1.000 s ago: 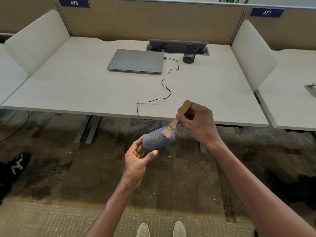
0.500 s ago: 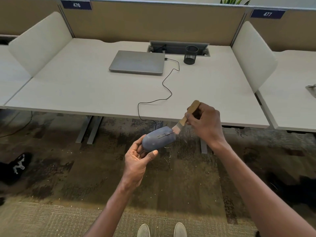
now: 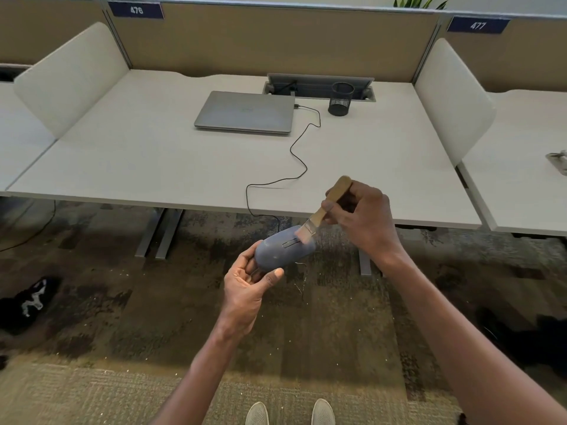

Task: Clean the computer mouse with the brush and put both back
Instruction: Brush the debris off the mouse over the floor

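A grey-blue computer mouse (image 3: 280, 251) is held by its rear end in my left hand (image 3: 247, 285), in front of the desk's front edge and above the carpet. My right hand (image 3: 363, 217) grips the wooden handle of a small flat brush (image 3: 322, 211). The brush slants down to the left, and its pale bristles rest on the front top of the mouse beside the scroll wheel. A thin black cable (image 3: 299, 162) runs from the mouse up over the desk to the laptop.
A closed grey laptop (image 3: 245, 111) and a black mesh pen cup (image 3: 340, 99) stand at the back of the white desk (image 3: 138, 154). White side dividers flank the desk. A metal object (image 3: 558, 161) lies on the neighbouring desk. A dark shoe (image 3: 30, 299) lies on the carpet at left.
The brush has come back down and left onto the mouse's front top after being lifted off its front tip half a second ago. My left hand has kept the mouse still.
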{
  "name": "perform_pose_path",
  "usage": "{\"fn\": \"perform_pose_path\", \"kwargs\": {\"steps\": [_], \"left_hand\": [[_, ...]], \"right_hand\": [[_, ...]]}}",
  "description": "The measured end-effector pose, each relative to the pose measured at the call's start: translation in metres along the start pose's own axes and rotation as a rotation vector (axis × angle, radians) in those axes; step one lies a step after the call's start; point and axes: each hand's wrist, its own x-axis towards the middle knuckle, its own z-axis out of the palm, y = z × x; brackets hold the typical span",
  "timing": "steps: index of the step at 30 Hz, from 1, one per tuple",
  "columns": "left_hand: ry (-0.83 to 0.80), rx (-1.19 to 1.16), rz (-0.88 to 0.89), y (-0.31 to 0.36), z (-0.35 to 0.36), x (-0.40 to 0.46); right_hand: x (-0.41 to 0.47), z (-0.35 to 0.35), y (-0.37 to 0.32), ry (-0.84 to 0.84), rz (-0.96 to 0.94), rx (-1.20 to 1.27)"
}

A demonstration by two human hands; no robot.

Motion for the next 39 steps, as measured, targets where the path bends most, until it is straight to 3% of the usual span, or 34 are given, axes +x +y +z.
{"fn": "perform_pose_path", "kwargs": {"steps": [6,13,19,25,30,34,39], "left_hand": [[0.012,0.004,0.002,-0.001,0.001,-0.003],[0.004,0.016,0.009,-0.001,0.007,-0.005],[-0.017,0.03,0.001,0.0,0.009,-0.008],[-0.001,0.044,0.017,-0.001,0.008,-0.011],[-0.003,0.057,0.029,0.0,0.005,-0.01],[-0.017,0.055,0.024,-0.001,0.009,-0.008],[-0.034,0.053,0.026,0.0,0.009,-0.009]], "right_hand": [[0.001,-0.002,0.0,0.051,-0.026,-0.167],[-0.003,0.015,-0.028,-0.062,-0.04,0.043],[0.0,0.04,-0.041,-0.145,-0.055,-0.045],[0.016,0.028,-0.027,-0.083,0.056,-0.128],[0.025,0.013,-0.026,0.004,-0.006,-0.255],[0.025,0.027,-0.044,-0.079,-0.046,-0.125],[0.034,0.045,-0.043,-0.22,0.078,-0.147]]}}
